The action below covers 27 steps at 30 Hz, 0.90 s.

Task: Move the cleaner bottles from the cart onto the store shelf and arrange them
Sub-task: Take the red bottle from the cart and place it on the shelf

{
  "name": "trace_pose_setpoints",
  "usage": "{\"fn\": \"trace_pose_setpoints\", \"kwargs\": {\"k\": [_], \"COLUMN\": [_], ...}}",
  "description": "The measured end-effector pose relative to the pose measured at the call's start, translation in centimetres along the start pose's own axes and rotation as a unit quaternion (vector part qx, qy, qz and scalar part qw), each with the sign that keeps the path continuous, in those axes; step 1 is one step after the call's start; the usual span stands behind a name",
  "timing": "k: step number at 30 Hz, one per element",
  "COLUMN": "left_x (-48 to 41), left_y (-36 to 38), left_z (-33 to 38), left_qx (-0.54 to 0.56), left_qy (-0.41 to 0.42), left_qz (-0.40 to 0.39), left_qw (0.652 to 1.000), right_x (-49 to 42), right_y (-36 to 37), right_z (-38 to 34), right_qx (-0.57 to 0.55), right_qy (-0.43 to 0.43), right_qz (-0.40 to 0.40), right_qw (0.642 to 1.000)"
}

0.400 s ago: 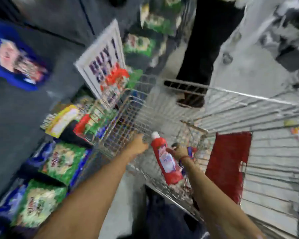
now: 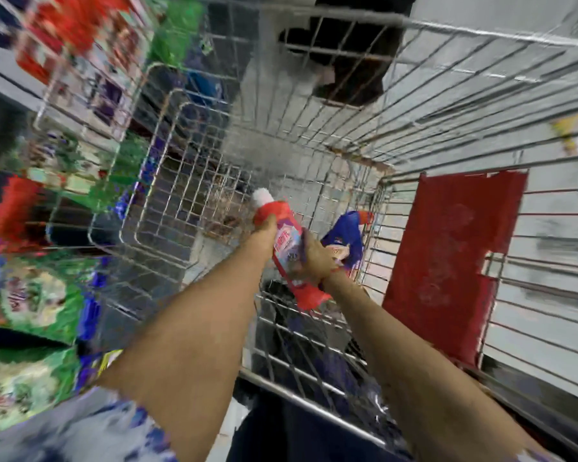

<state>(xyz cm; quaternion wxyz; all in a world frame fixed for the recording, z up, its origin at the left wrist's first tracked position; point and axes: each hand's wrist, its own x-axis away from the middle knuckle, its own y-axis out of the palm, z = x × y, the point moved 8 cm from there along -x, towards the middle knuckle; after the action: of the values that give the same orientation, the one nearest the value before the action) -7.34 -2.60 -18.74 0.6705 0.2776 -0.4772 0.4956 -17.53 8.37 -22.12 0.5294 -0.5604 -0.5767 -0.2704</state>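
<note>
A red cleaner bottle [image 2: 289,253] with a white cap is held tilted inside the wire shopping cart [image 2: 194,181]. My right hand [image 2: 314,261] grips its lower body. My left hand [image 2: 264,233] is closed around its neck just under the cap. A blue cleaner bottle [image 2: 346,233] with a red cap lies in the cart's near right corner, right behind my right hand. The store shelf [image 2: 30,288] at the left is blurred and holds green and blue packets.
A red plastic flap [image 2: 447,258] hangs on the cart's right side. Someone in dark trousers [image 2: 347,81] stands beyond the cart's far end. Smaller wire baskets [image 2: 80,105] with packets sit against the shelf at the left.
My left hand moved from the cart's rim onto the red bottle's neck. The view dropped closer over the cart, and both hands now hold the bottle lower inside it.
</note>
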Motion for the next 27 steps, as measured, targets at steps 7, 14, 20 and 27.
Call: {"fn": "trace_pose_setpoints", "kwargs": {"k": [7, 14, 20, 27], "left_x": [0.2, 3.9, 12.0, 25.6], "left_y": [-0.5, -5.2, -11.7, -22.4], "left_z": [-0.4, 6.5, 13.3, 14.7], "left_qx": [0.081, 0.165, 0.208, 0.353], "left_qy": [-0.077, 0.046, 0.194, 0.340], "left_qz": [-0.061, -0.070, -0.036, 0.027], "left_qw": [0.992, 0.983, 0.958, 0.871], "right_x": [0.1, 6.8, 14.6, 24.3], "right_y": [-0.2, -3.1, -3.8, 2.6], "right_z": [-4.1, -14.1, -22.6, -27.6], "right_qx": [-0.025, -0.046, -0.035, -0.009], "right_qy": [-0.103, -0.244, -0.393, -0.500], "right_qz": [-0.019, 0.006, 0.008, -0.088], "right_qw": [0.994, 0.969, 0.919, 0.862]}}
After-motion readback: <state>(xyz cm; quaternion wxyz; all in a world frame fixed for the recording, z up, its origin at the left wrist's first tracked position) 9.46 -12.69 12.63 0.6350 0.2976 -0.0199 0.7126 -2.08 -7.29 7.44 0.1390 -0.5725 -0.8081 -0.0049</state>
